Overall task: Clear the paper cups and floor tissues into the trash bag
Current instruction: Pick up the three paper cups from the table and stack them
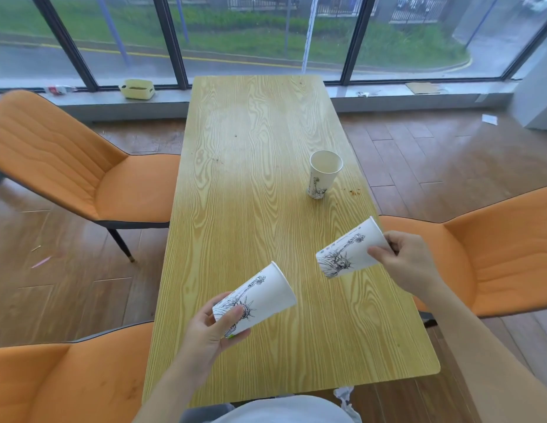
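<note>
My left hand (209, 332) grips a white paper cup (260, 296) with a black statue drawing, tilted with its rim pointing up and right above the wooden table (251, 148). My right hand (409, 264) holds a second printed paper cup (348, 250) by its rim end, tilted with its base toward the left. A third paper cup (324, 174) stands upright and empty on the table's right side, farther from me. A crumpled tissue (345, 398) lies on the floor by the table's near right corner. No trash bag is in sight.
Orange chairs stand at the left (83, 166), near left (67, 383) and right (495, 257) of the table. A yellow tissue box (137, 88) sits on the window sill. Paper scraps (489, 119) and small litter (41, 261) lie on the wood floor. Crumbs (354, 192) mark the table.
</note>
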